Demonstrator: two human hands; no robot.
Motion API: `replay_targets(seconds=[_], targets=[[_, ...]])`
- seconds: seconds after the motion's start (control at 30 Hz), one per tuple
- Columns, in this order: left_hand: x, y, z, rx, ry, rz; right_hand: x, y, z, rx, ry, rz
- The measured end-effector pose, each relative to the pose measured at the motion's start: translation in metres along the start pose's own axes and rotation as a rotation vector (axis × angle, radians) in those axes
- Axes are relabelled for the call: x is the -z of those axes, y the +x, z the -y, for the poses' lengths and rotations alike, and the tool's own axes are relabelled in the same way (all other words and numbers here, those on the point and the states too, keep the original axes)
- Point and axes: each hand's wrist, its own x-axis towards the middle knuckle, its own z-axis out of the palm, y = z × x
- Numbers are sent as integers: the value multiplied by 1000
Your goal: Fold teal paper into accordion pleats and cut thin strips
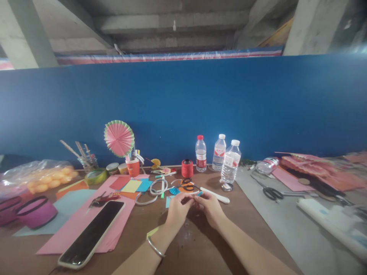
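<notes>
Both hands meet above the brown table [137,244], fingertips pinched close together. A small piece of blue paper [199,194] shows between the fingertips. My left hand [180,206], with a silver bangle at the wrist, is closed at its left side; my right hand [210,208] is closed on it from the right. Just beyond the hands lie black-handled scissors [188,185], a blue folded paper fan [174,190] and a white stick [216,195]. Yellow-green paper [152,231] lies by my left wrist.
A phone [93,233] rests on pink paper [54,244] at the left. Water bottles [201,154] and a red thread spool [187,168] stand behind the hands. A pink paper fan [119,138] rises from a red cup [133,168]. More scissors [272,193] lie right.
</notes>
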Motion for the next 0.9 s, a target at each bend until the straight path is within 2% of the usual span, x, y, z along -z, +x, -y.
replay_targets(seconds=[0.23, 0.57, 0.9], targets=[[3, 2, 4, 108, -120, 23, 2, 3, -4, -22, 96, -17], [1, 4, 0, 112, -108, 49, 0, 2, -2, -8, 68, -73], [2, 1, -3, -56, 31, 76, 3, 2, -3, 39, 21, -75]])
